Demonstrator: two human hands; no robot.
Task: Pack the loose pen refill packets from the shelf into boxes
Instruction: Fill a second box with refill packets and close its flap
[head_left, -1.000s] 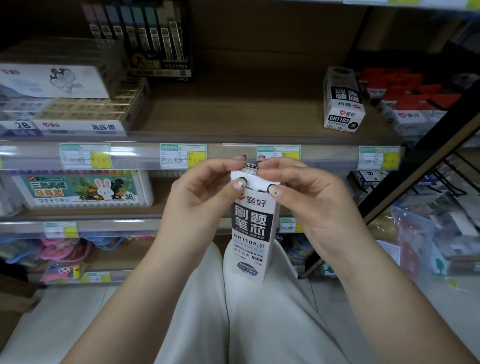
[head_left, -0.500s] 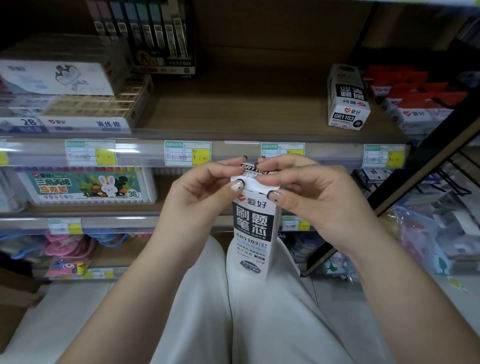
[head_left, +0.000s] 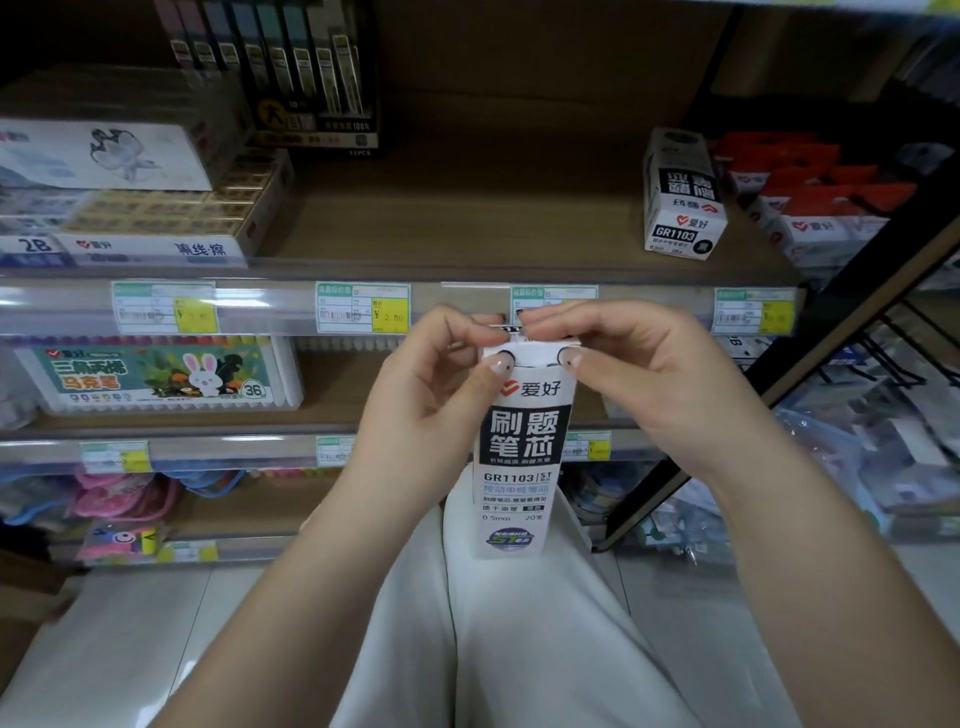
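Note:
A tall white and black refill box (head_left: 517, 457) marked GR1103 stands upright on my lap in front of the shelf. My left hand (head_left: 431, 384) pinches the box's top left corner, thumb on the front and fingers over the top flap. My right hand (head_left: 634, 374) pinches the top right corner the same way. The flap under my fingertips looks folded down. A second box of the same kind (head_left: 680, 197) lies on the wooden shelf (head_left: 467, 218) at the right. No loose packets are visible.
Red and white boxes (head_left: 821, 202) fill the shelf's right end, pencil and eraser boxes (head_left: 140, 208) the left, a dark pencil display (head_left: 291, 78) the back. A marker case (head_left: 161, 374) sits one shelf lower. A black metal rack (head_left: 857, 322) stands at the right.
Both hands and the box have stayed nearly still; the fingertips have pressed slightly lower on the top flap. The camera has shifted a little.

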